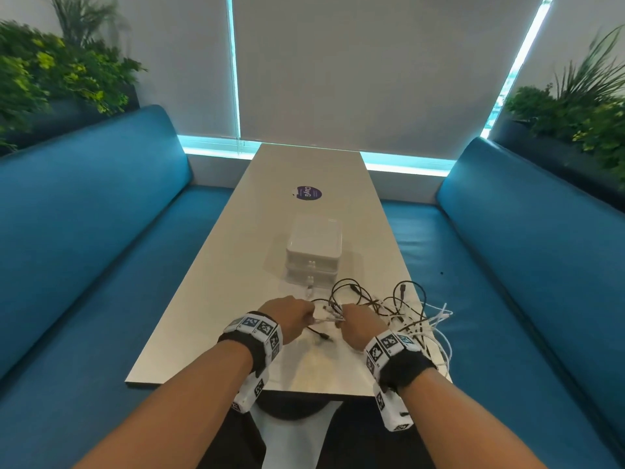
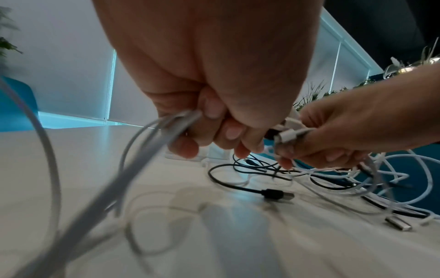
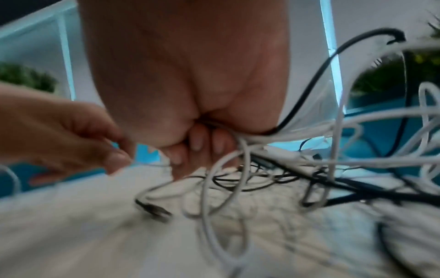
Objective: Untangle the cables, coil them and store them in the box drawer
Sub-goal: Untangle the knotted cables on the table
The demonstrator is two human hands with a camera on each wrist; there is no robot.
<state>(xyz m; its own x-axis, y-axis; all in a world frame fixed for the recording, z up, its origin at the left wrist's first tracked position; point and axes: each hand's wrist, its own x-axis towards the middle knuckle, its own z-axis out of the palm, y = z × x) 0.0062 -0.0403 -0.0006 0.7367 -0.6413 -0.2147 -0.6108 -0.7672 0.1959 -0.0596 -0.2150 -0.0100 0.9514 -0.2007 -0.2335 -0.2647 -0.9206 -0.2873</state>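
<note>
A long pale table (image 1: pixel 236 265) is seen between two blue benches (image 1: pixel 84 231), with green plants (image 1: pixel 50 69) behind them. A small white box with drawers (image 1: pixel 314 255) is set at the middle of the table. A messy pile of black and white cables (image 1: pixel 399 316) is spread at about 5 o'clock from the box. White cable strands (image 2: pixel 152 143) are gripped by the curled fingers of the left hand (image 1: pixel 287 313). The right hand (image 1: pixel 358 319) is closed around a bunch of cables; the wrist view is blurry, so which ones cannot be told. A black plug (image 2: pixel 276 194) is left flat on the table near the hands
</note>
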